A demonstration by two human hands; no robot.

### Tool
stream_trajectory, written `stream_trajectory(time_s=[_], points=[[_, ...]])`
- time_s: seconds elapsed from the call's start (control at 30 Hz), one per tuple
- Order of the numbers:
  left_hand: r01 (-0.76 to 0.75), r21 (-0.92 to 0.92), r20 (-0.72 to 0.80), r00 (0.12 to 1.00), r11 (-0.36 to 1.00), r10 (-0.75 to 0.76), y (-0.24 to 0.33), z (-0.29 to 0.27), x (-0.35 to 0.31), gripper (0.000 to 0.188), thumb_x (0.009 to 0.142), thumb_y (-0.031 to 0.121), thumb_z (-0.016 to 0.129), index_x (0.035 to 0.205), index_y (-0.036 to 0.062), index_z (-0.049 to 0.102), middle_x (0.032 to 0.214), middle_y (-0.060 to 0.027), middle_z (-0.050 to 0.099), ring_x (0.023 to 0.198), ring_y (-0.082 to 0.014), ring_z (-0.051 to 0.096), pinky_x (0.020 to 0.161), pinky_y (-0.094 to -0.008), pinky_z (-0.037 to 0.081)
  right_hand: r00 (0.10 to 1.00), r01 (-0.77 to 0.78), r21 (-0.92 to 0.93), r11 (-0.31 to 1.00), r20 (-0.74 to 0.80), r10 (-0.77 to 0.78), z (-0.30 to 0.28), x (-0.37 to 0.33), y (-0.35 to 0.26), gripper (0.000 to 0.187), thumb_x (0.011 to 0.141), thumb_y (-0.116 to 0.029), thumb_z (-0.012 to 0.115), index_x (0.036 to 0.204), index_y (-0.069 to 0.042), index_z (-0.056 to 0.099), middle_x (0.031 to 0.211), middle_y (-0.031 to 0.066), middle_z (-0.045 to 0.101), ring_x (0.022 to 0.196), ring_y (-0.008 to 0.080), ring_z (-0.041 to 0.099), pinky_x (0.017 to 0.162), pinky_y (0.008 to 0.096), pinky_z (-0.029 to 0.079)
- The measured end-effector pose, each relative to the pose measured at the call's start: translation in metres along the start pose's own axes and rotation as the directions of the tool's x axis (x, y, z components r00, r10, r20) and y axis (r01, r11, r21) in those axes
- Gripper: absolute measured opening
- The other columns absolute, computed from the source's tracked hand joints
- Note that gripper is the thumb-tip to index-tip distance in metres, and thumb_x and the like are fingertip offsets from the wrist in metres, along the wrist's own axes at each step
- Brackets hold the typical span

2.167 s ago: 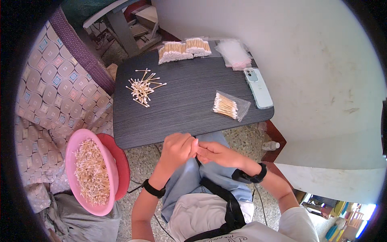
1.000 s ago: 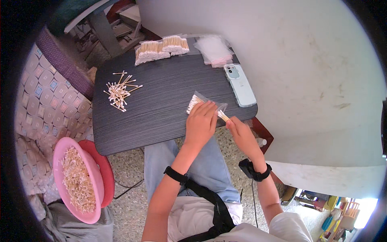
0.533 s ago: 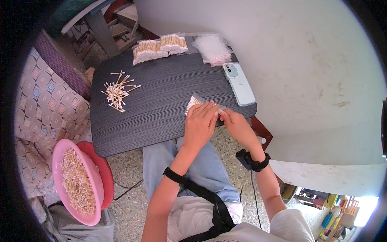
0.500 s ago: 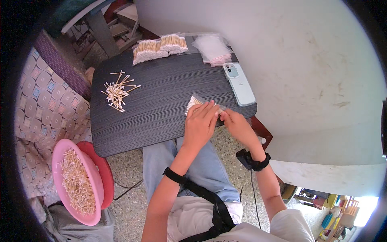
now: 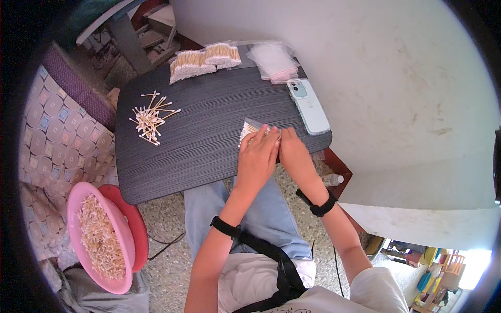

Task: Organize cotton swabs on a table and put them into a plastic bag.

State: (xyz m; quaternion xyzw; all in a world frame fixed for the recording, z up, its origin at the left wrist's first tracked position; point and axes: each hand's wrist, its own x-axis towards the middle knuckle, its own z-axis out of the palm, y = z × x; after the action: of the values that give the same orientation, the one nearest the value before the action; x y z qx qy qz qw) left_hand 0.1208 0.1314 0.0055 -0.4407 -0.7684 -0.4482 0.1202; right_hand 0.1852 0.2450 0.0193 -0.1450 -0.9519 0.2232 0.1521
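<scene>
A small clear plastic bag of cotton swabs (image 5: 244, 133) lies near the front edge of the dark table, its right part hidden under my hands. My left hand (image 5: 255, 159) rests on top of it with the fingers stretched out flat. Close beside it, my right hand (image 5: 296, 155) is closed at the bag's right end, its fingertips mostly hidden. Loose cotton swabs (image 5: 150, 120) lie in a crisscross heap at the table's left. At the far edge sit filled bags of cotton swabs (image 5: 193, 65), next to a stack of flat clear bags (image 5: 271, 60).
A pale phone (image 5: 312, 112) lies at the right edge of the dark table (image 5: 209, 120). Lower left, a pink basin (image 5: 128, 245) full of swabs stands against a red stool (image 5: 136, 235). A wall (image 5: 396, 104) rises on the right; a bottle (image 5: 334, 180) stands below the table.
My right hand has moved left and turned over the bag's right end, closer to my left hand. My left hand stays on the bag.
</scene>
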Motion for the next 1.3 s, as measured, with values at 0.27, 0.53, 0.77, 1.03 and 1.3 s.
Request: stream_trajectory(time_s=[0.27, 0.53, 0.77, 1.03, 1.3], points=[[0.024, 0.033, 0.050, 0.998, 0.999, -0.026, 0.000, 0.002, -0.001, 0.026, 0.091, 0.011, 0.052, 0.114, 0.0035, 0.063, 0.120, -0.0113, 0.062, 0.120, -0.0291, 0.053, 0.099, -0.0407, 0.037, 0.963, 0.144, 0.085, 0.986, -0.241, -0.120, -0.008, -0.019, 0.007, 0.029, 0.080, -0.004, 0.065, 0.108, 0.000, 0.058, 0.098, 0.0148, 0.058, 0.085, 0.0325, 0.058, 0.072, 0.0391, 0.049], [0.000, 0.022, 0.055, 0.998, 1.000, -0.001, -0.002, 0.002, 0.000, 0.026, 0.089, 0.009, 0.053, 0.113, 0.0008, 0.063, 0.120, -0.0123, 0.062, 0.121, -0.0286, 0.052, 0.101, -0.0411, 0.036, 0.916, 0.270, 0.069, 0.960, -0.324, -0.235, -0.005, -0.010, 0.014, 0.022, 0.077, -0.001, 0.068, 0.099, 0.001, 0.065, 0.094, 0.0142, 0.064, 0.084, 0.0307, 0.061, 0.072, 0.0374, 0.051], [0.013, 0.019, 0.026, 1.000, 1.000, -0.014, -0.001, -0.002, 0.002, 0.033, 0.081, 0.014, 0.064, 0.111, -0.0004, 0.063, 0.118, -0.0143, 0.063, 0.121, -0.0276, 0.053, 0.102, -0.0409, 0.036, 0.995, 0.042, 0.548, 0.835, -0.102, 0.017, -0.009, 0.006, 0.021, 0.021, 0.079, 0.003, 0.065, 0.101, 0.001, 0.065, 0.096, 0.0092, 0.066, 0.082, 0.0186, 0.062, 0.071, 0.0305, 0.050], [0.116, 0.097, -0.044, 0.993, 0.989, -0.112, 0.003, 0.010, 0.005, 0.033, 0.074, 0.020, 0.074, 0.100, 0.0010, 0.066, 0.107, -0.0122, 0.067, 0.116, -0.0259, 0.056, 0.098, -0.0400, 0.037, 0.983, -0.107, 0.691, 0.715, 0.180, -0.027, -0.020, 0.034, 0.036, 0.011, 0.085, -0.006, 0.065, 0.094, -0.001, 0.067, 0.087, 0.0044, 0.066, 0.073, 0.0091, 0.058, 0.063, 0.0234, 0.045], [0.178, 0.089, -0.138, 0.977, 0.980, -0.165, -0.003, 0.011, 0.004, 0.021, 0.075, 0.007, 0.069, 0.096, 0.0033, 0.065, 0.105, -0.0104, 0.067, 0.115, -0.0261, 0.057, 0.098, -0.0389, 0.038, 0.998, 0.029, 0.653, 0.757, 0.017, -0.053, -0.004, 0.021, 0.047, 0.009, 0.083, -0.008, 0.068, 0.085, 0.000, 0.065, 0.077, 0.0043, 0.062, 0.065, 0.0101, 0.054, 0.061, 0.0238, 0.043]])
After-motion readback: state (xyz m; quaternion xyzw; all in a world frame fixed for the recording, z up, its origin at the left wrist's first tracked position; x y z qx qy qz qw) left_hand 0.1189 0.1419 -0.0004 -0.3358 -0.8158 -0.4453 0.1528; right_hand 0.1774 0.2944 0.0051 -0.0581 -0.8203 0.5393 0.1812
